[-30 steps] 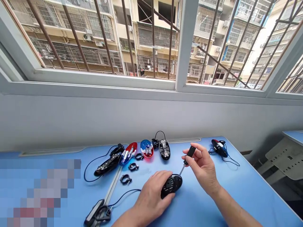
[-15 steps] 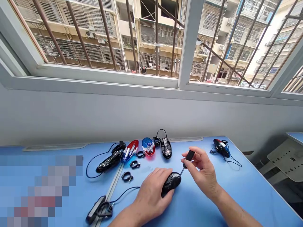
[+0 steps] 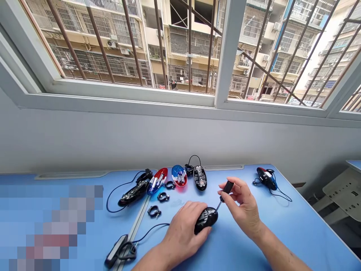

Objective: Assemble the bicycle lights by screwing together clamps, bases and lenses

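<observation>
My left hand [image 3: 186, 227] is wrapped over a black oval electronic unit [image 3: 208, 218] on the table, pinning it down. Slots show on the unit's upper face, and its lower part is hidden by my fingers. In my right hand [image 3: 243, 207] a small screwdriver [image 3: 228, 187] is pinched by its black handle. Its metal shaft slants down to the unit's far right end, where the tip appears to touch. From the unit's side a black cable runs left to a small black-and-grey piece [image 3: 118, 250] with a ring clamp [image 3: 127, 251].
Behind my left hand lie several loose black ring clamps [image 3: 154, 212]. Farther back are a red-and-blue cover with batteries [image 3: 157, 181], another such cover [image 3: 179, 176], an opened black housing [image 3: 200, 178] and a dark wired unit [image 3: 133, 194]. An assembled unit [image 3: 266, 178] rests near the right edge.
The whole view has shifted slightly, so everything appears a little farther right. Both hands keep their grips, and the screwdriver stays at the same end of the black unit.
</observation>
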The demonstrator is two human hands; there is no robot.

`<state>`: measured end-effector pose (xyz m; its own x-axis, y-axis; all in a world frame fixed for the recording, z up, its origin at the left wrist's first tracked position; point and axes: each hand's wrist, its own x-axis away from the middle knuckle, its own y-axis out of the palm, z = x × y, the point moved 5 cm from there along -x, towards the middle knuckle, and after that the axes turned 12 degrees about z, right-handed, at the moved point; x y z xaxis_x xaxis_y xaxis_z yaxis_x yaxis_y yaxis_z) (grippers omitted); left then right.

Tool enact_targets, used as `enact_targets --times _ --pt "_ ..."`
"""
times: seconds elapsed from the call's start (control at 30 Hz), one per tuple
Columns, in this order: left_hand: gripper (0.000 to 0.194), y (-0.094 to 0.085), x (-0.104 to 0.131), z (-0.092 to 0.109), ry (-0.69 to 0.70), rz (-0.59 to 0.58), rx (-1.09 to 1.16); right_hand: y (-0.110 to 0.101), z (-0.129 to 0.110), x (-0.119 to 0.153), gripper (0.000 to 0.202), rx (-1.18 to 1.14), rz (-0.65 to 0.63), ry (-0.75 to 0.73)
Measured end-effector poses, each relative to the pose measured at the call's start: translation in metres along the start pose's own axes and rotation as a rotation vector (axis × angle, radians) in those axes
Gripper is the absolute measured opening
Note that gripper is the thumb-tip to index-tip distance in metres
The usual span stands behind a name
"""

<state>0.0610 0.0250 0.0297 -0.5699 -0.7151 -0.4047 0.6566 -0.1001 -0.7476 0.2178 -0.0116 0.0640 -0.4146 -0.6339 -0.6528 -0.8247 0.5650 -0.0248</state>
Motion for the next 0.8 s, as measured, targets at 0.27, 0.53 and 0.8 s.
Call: enact_targets --times 0.27,0.53,0.8 --pt "0.025 0.0012 -0.0005 -0.0001 0.006 0.005 0.009 0.0021 0.0052 0.0019 0.037 0.029 -0.026 -0.035" --pt "0.025 -0.0007 -0.0024 0.0022 0.025 0.006 0.013 0.0042 -0.0005 0.0043 0.039 0.063 -0.049 -0.128" --pt "0.025 0.0012 -0.0009 0.0016 0.040 -0.008 -0.006 0.0068 -0.0020 0.0074 0.042 0.041 -0.099 -0.189"
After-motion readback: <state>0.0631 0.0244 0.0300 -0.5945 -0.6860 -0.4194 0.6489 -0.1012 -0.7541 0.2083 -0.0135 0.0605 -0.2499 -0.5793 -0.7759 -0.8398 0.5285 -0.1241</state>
